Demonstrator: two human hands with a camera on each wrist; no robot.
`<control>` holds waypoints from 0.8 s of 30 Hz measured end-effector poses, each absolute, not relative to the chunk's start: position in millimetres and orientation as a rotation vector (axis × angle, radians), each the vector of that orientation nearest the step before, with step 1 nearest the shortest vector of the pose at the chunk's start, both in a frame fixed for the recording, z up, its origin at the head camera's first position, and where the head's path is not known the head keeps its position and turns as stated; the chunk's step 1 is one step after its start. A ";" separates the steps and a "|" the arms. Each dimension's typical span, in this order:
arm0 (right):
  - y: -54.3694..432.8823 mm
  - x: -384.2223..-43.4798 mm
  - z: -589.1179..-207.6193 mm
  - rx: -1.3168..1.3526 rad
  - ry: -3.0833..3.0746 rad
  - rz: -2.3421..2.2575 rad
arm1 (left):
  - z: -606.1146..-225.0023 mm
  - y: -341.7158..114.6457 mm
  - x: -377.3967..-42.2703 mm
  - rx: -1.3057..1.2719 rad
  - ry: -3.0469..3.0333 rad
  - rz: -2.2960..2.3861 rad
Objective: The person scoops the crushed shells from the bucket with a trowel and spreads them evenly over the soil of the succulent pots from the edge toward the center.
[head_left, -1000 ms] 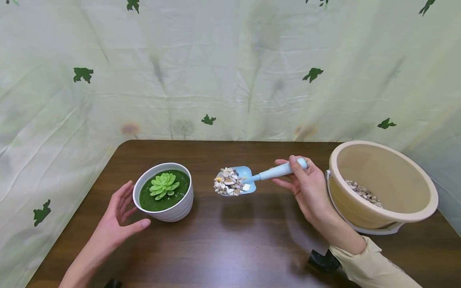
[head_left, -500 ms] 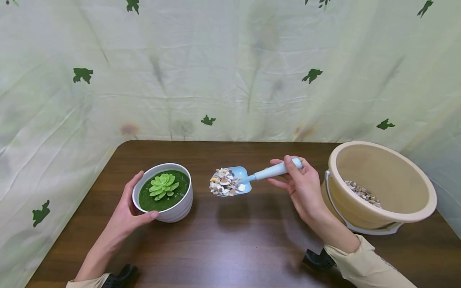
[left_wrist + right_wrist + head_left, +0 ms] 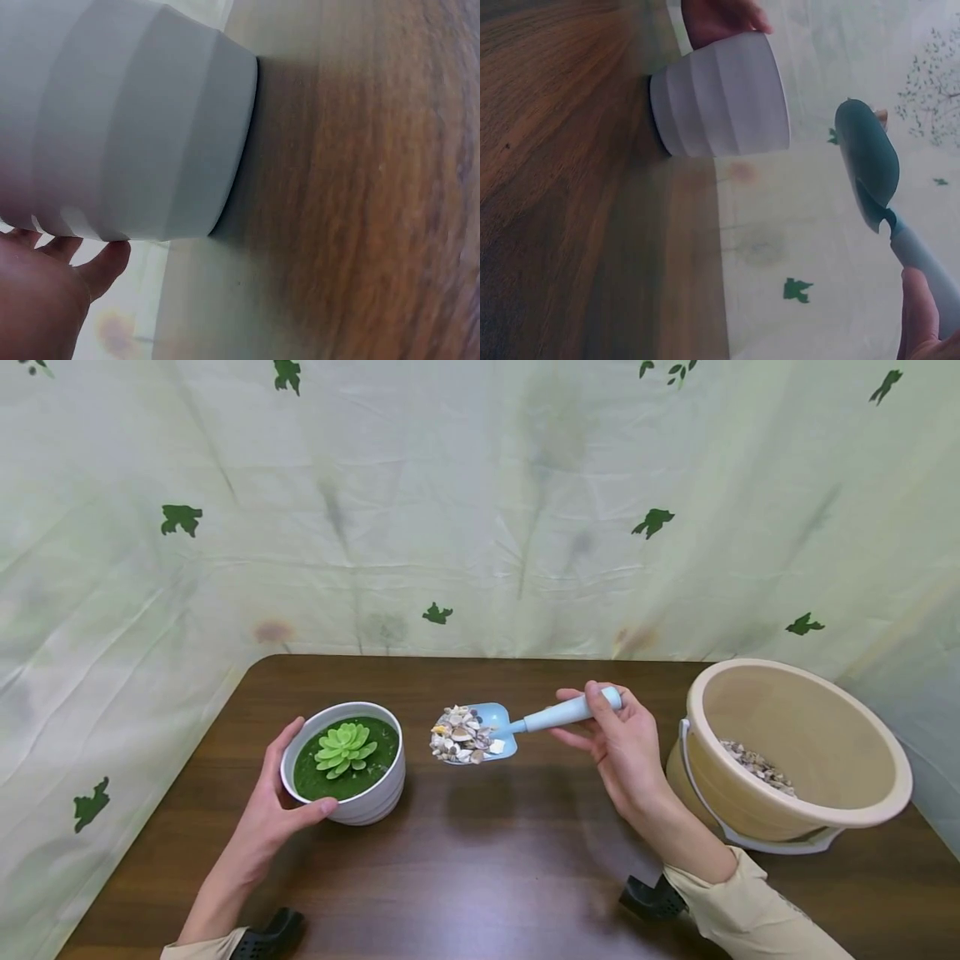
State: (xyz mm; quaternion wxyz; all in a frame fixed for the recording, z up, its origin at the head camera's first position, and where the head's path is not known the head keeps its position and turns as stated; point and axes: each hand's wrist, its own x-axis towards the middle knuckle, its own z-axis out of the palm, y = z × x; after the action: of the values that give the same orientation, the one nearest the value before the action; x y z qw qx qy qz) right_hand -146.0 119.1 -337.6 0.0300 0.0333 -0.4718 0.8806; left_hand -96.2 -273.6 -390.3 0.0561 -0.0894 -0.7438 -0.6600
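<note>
in the head view, the left arm reaches up from the lower left and the left hand [image 3: 279,806] curves round the white pot [image 3: 382,797], fingers on its far left side, thumb along the near rim, clamped on it. the right arm slants in from the lower right, its hand, the right hand [image 3: 626,756], pinching the light blue scoop [image 3: 546,719] near the handle's end. the blade is raised over the worktop [image 3: 480,877], near the pot, heaped with rough shell bits [image 3: 459,737]. the round, ribbed pot stands at left on glossy dark wood, a waxy green rosette plant [image 3: 345,748] set in grainy green filling [image 3: 313,783]. at right stands a thick-rimmed beige bucket [image 3: 731,795], just beside the right forearm. worktop shows between pot and bucket; its far edge meets a creased leaf-print cloth [image 3: 487,527].

in the left wrist view, fingertips touch the pot's matte banded wall, its base flat on the worktop.

in the right wrist view, the thumb lies along the handle, and a gap separates the scoop's rounded underside from the pot.
</note>
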 end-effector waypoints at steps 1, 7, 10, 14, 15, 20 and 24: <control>118.4 -146.3 -337.5 0.104 -1.452 2.715 | -391.0 -273.2 -96.2 -0.266 -2.252 -2.003; 116.3 -147.1 -337.1 0.100 -1.448 2.716 | -394.6 -270.5 -96.2 -0.249 -2.212 -2.026; 115.5 -147.0 -336.9 0.091 -1.445 2.718 | -395.3 -269.8 -96.4 -0.246 -2.207 -2.027; 114.0 -147.7 -336.0 0.090 -1.430 2.723 | -395.1 -270.1 -96.2 -0.240 -2.211 -2.022; 113.4 -148.1 -335.7 0.092 -1.426 2.724 | -394.9 -270.3 -96.1 -0.238 -2.213 -2.022; 108.8 -150.9 -333.1 0.109 -1.407 2.719 | -394.3 -271.0 -95.8 -0.233 -2.212 -2.022; 103.5 -152.8 -331.7 0.116 -1.401 2.715 | -394.7 -271.4 -95.8 -0.230 -2.218 -2.017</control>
State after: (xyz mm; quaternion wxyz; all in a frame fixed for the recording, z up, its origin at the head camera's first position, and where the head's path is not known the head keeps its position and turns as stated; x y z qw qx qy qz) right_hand -152.8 103.5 -331.7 0.0421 0.0379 -0.4579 0.8872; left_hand -95.8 -271.4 -394.7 0.0673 -0.0763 -0.7359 -0.6694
